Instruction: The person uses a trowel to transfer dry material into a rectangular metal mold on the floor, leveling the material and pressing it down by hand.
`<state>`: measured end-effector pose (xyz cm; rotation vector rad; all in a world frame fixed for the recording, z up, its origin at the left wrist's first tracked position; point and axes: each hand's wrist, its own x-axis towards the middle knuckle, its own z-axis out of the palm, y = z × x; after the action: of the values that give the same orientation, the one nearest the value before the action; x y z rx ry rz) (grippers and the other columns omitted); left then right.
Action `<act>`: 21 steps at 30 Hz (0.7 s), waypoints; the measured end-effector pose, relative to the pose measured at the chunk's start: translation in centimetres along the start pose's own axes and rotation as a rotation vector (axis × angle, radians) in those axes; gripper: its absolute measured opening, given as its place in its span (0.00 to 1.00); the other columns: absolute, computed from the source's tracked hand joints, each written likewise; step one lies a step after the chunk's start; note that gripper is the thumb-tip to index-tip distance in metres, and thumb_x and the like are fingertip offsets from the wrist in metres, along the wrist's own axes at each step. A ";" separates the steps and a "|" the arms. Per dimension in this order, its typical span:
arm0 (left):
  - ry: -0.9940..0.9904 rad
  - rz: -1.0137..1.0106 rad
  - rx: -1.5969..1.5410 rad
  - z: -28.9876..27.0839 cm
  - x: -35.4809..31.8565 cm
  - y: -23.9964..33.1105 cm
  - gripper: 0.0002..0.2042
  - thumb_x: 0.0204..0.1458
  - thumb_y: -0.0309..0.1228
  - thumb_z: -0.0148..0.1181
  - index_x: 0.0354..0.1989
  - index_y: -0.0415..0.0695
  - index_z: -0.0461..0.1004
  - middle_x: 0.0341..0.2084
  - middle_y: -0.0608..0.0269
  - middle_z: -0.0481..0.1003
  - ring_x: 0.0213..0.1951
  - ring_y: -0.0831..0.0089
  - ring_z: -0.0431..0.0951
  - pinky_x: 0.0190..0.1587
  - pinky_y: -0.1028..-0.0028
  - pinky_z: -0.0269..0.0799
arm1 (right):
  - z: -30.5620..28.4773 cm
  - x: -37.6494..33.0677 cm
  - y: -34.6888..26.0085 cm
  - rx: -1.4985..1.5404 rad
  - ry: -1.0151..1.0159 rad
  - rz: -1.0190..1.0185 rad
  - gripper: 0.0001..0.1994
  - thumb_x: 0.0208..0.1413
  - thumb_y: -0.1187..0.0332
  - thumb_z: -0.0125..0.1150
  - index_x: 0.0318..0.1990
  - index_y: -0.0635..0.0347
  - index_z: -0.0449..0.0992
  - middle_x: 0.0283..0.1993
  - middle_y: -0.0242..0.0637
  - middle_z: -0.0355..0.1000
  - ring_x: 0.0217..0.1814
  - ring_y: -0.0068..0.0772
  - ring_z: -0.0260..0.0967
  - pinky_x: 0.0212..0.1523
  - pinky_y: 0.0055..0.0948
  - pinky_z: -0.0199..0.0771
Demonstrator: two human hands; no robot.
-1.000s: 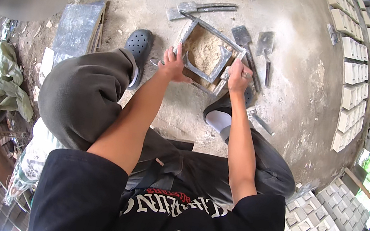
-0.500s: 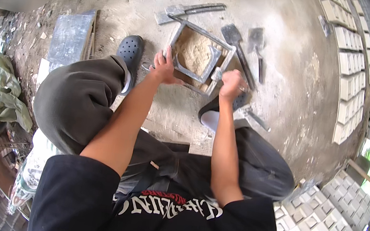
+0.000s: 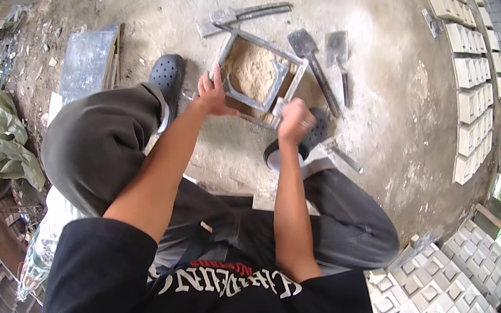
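Note:
A square grey mould frame (image 3: 302, 77) lies on the floor between my feet. Crumbly tan mix (image 3: 249, 72) fills much of it, and a smaller grey inner frame (image 3: 251, 101) with curved corners sits inside. My left hand (image 3: 210, 95) rests on the mould's near left corner, fingers spread. At the near right corner, my right hand (image 3: 296, 121) is closed in a fist around a small tool with a pale head (image 3: 279, 106). That head is against the mould's edge; the fist hides the handle, so I cannot tell the tool's exact kind.
Two small shovels (image 3: 303, 43) (image 3: 337, 46) and another flat-bladed tool (image 3: 246, 14) lie beyond the mould. A flat bar (image 3: 347, 159) is by my right shoe. Grey boards (image 3: 88, 61) lie left. Pale cast blocks (image 3: 470, 74) line the right, with more (image 3: 422, 305) stacked nearby.
My right hand has come slightly left and toward me, bringing the pale-headed tool along the mould's right side. My left hand stays on the corner. The whole view has shifted a little.

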<state>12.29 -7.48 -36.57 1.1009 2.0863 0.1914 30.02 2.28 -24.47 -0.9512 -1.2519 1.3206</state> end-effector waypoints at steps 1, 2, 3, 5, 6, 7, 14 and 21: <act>-0.002 0.002 0.002 0.4 -0.5 0.0 0.77 0.24 0.61 0.75 0.66 0.44 0.12 0.65 0.25 0.28 0.67 0.31 0.29 0.64 0.38 0.39 | 0.2 -0.1 0.6 -0.142 -0.035 -0.053 0.22 0.59 0.67 0.49 0.12 0.58 0.58 0.13 0.24 0.56 0.15 0.15 0.50 0.17 0.24 0.44; -0.003 0.003 0.004 0.9 -1.0 -0.2 0.77 0.24 0.61 0.75 0.66 0.45 0.12 0.65 0.25 0.28 0.67 0.31 0.29 0.64 0.38 0.39 | -0.7 0.0 0.6 -0.120 -0.112 0.109 0.21 0.60 0.67 0.49 0.13 0.59 0.59 0.13 0.24 0.56 0.15 0.15 0.51 0.17 0.24 0.44; 0.009 -0.001 0.012 0.3 -1.2 -0.2 0.77 0.24 0.61 0.75 0.66 0.45 0.12 0.65 0.25 0.28 0.67 0.31 0.29 0.64 0.38 0.39 | -0.3 0.4 -0.1 -0.081 -0.065 0.073 0.21 0.60 0.66 0.48 0.13 0.59 0.60 0.13 0.25 0.56 0.15 0.15 0.51 0.17 0.24 0.44; -0.047 -0.049 0.009 -0.7 -1.4 0.5 0.76 0.25 0.60 0.75 0.66 0.46 0.12 0.66 0.28 0.28 0.68 0.34 0.29 0.64 0.37 0.41 | 0.2 0.9 -1.0 -0.002 0.031 0.004 0.21 0.60 0.65 0.48 0.14 0.59 0.61 0.13 0.26 0.56 0.16 0.15 0.51 0.17 0.24 0.44; -0.069 -0.065 0.006 -1.8 -1.6 1.4 0.76 0.25 0.60 0.75 0.67 0.47 0.12 0.66 0.29 0.28 0.68 0.35 0.29 0.63 0.37 0.42 | 0.2 0.6 -1.7 0.014 0.080 0.045 0.21 0.60 0.65 0.48 0.13 0.60 0.60 0.13 0.26 0.56 0.15 0.16 0.51 0.17 0.25 0.46; -0.103 -0.078 -0.001 -2.4 -2.1 2.0 0.76 0.25 0.60 0.75 0.67 0.47 0.12 0.67 0.30 0.28 0.69 0.35 0.29 0.63 0.37 0.42 | -0.7 0.2 -0.7 0.068 0.047 0.002 0.22 0.61 0.65 0.47 0.13 0.60 0.60 0.12 0.27 0.56 0.15 0.17 0.51 0.17 0.25 0.47; -0.094 -0.092 -0.007 -1.6 -1.9 1.1 0.76 0.26 0.59 0.76 0.67 0.48 0.12 0.67 0.30 0.27 0.69 0.36 0.28 0.62 0.36 0.44 | 0.3 4.7 -0.9 0.052 0.056 -0.024 0.20 0.57 0.69 0.49 0.13 0.58 0.58 0.14 0.26 0.56 0.16 0.17 0.50 0.19 0.25 0.48; -0.066 -0.068 -0.038 -1.6 -1.3 1.1 0.75 0.26 0.58 0.76 0.66 0.48 0.11 0.67 0.30 0.26 0.69 0.36 0.27 0.61 0.35 0.45 | 0.7 9.0 -0.7 0.008 0.024 0.091 0.23 0.61 0.66 0.48 0.12 0.56 0.56 0.13 0.26 0.55 0.14 0.18 0.49 0.18 0.25 0.47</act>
<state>12.31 -7.47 -34.25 0.9995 2.0493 0.1590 28.07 10.95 -22.78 -1.0258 -1.1964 1.3803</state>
